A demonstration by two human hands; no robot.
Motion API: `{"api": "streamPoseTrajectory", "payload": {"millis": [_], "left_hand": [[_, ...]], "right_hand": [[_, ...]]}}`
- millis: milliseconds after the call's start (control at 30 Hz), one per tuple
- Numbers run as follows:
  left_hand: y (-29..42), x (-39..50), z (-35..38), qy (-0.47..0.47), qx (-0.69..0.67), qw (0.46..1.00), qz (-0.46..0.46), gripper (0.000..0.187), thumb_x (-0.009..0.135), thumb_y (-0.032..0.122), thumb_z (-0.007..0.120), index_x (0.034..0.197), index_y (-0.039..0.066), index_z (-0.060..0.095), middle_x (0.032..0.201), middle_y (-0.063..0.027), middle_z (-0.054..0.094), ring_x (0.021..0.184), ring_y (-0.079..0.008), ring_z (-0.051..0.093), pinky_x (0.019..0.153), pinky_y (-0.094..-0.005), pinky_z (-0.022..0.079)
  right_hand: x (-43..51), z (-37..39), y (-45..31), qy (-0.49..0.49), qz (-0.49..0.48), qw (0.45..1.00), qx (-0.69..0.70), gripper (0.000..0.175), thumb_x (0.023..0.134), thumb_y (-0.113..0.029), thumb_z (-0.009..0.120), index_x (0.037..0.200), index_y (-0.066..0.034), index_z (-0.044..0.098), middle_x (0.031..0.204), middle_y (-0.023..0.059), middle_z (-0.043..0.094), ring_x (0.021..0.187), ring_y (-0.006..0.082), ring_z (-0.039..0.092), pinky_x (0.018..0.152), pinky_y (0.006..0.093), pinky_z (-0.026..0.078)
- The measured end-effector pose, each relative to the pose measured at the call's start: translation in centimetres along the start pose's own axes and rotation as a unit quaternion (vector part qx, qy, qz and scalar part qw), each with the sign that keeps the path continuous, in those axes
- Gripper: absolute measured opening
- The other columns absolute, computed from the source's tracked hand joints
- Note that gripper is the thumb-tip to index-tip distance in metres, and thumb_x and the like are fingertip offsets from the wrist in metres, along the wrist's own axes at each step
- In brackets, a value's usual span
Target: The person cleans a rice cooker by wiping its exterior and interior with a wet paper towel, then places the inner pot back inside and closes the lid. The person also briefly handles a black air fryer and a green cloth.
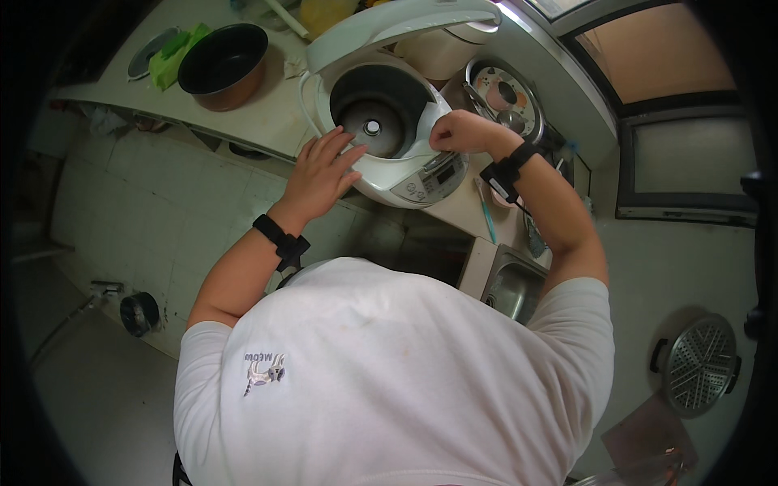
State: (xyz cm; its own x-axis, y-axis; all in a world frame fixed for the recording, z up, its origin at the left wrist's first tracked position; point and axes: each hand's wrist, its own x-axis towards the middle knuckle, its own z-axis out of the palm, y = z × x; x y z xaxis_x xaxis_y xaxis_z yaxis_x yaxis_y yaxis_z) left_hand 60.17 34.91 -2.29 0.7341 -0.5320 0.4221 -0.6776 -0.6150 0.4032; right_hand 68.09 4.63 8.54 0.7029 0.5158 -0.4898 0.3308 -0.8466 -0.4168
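A white rice cooker [380,176] stands on the counter with its lid [395,30] raised. Its inside is bare down to the round heating plate [380,136]. My left hand [326,173] rests with spread fingers on the cooker's near left rim. On the right front rim, above the control panel, sits my right hand [467,132] with curled fingers; whether a cloth or other thin thing is pinched in it cannot be told. The dark-lined inner pot [228,97], copper-coloured outside, stands on the counter to the left.
Left of the pot lie a green bag [165,70] and a round lid [146,54]. Right of the cooker are a metal pan with a patterned plate [529,112] and a teal-handled brush [489,222]. A steel sink [513,285] lies near my right elbow.
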Motion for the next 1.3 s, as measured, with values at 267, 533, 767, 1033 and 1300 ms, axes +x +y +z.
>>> {"api": "streamPoseTrajectory", "payload": {"millis": [267, 533, 767, 1033, 1300], "left_hand": [[-0.1, 0.1, 0.0, 0.010, 0.004, 1.000, -0.010, 0.051, 0.090, 0.033, 0.062, 0.137, 0.017, 0.050, 0.141, -0.0069, 0.047, 0.137, -0.0258, 0.037, 0.110, -0.0479, 0.031], [-0.4, 0.2, 0.0, 0.050, -0.040, 0.998, -0.012, 0.062, 0.085, 0.030, 0.070, 0.139, 0.013, 0.047, 0.137, -0.0114, 0.051, 0.130, -0.0285, 0.045, 0.107, -0.0424, 0.037], [-1.3, -0.3, -0.9, 0.011, -0.196, 0.980, -0.029, 0.077, 0.083, 0.029, 0.073, 0.146, 0.008, 0.034, 0.148, -0.0175, 0.038, 0.137, -0.0340, 0.038, 0.113, -0.0432, 0.032], [-2.8, -0.8, -0.9, 0.045, -0.222, 0.969, -0.099, 0.088, 0.082, 0.026, 0.074, 0.150, 0.001, 0.024, 0.153, -0.0220, 0.031, 0.139, -0.0350, 0.035, 0.114, -0.0407, 0.031], [-3.4, -1.3, -0.7, 0.017, -0.222, 0.969, -0.104, 0.097, 0.081, 0.021, 0.075, 0.153, 0.003, 0.014, 0.154, -0.0205, 0.028, 0.141, -0.0358, 0.032, 0.114, -0.0402, 0.032]], "right_hand": [[-0.3, 1.0, -2.2, -0.036, -0.012, 0.998, -0.040, 0.019, 0.086, -0.019, 0.061, 0.090, -0.0037, 0.073, 0.090, 0.0115, 0.067, 0.088, 0.0263, 0.063, 0.082, 0.0349, 0.049], [-0.3, 4.1, -6.2, -0.023, -0.205, 0.978, 0.012, 0.021, 0.089, -0.020, 0.055, 0.087, -0.0041, 0.068, 0.092, 0.0136, 0.065, 0.093, 0.0318, 0.060, 0.084, 0.0402, 0.048], [1.4, 7.2, -8.5, 0.171, -0.131, 0.976, -0.008, 0.011, 0.083, -0.012, 0.060, 0.090, -0.0033, 0.063, 0.087, 0.0151, 0.062, 0.090, 0.0345, 0.061, 0.080, 0.0414, 0.050], [2.3, 6.8, -7.3, 0.163, -0.061, 0.973, -0.148, 0.013, 0.082, -0.017, 0.062, 0.084, -0.0052, 0.066, 0.089, 0.0126, 0.065, 0.088, 0.0341, 0.062, 0.076, 0.0424, 0.052], [9.2, 6.9, -11.1, 0.282, -0.060, 0.955, -0.073, 0.017, 0.082, -0.020, 0.062, 0.081, -0.0034, 0.064, 0.078, 0.0185, 0.063, 0.079, 0.0394, 0.061, 0.071, 0.0467, 0.049]]}}
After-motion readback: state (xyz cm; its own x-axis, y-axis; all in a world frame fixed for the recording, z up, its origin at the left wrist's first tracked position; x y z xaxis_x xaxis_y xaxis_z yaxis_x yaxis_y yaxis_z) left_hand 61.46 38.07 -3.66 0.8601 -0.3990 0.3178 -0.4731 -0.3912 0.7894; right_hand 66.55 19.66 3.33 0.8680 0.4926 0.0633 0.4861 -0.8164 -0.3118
